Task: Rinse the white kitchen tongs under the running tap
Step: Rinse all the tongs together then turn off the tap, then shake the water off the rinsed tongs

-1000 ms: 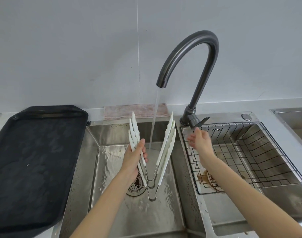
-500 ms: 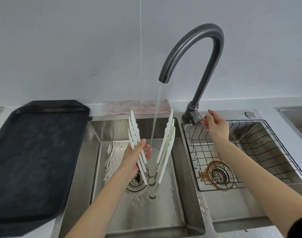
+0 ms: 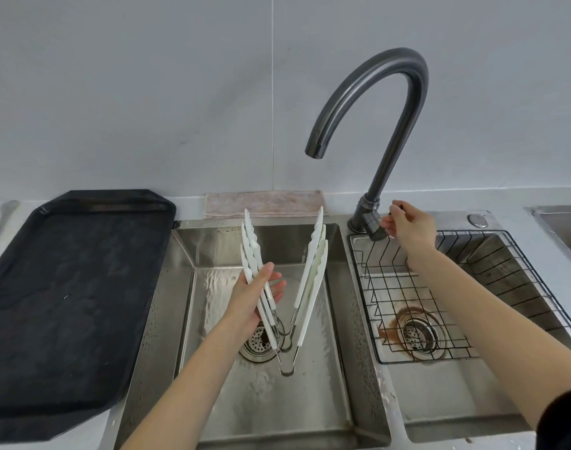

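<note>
While the left hand point(image 3: 256, 298) grips the tongs point(image 3: 311, 271), the right hand point(image 3: 409, 224) pinches the tap lever point(image 3: 395, 210).

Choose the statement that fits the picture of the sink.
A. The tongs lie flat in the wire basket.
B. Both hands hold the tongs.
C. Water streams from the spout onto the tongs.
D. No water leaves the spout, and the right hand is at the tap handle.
D: the spout shows no stream, the right hand is at the tap handle, and only the left hand holds the tongs.

I see white tongs point(image 3: 311, 271) with scalloped edges; a dark grey tap point(image 3: 386, 102); a black tray point(image 3: 66, 297); a black wire grid rack point(image 3: 472, 287); a mottled pinkish cloth point(image 3: 264, 203).
</note>
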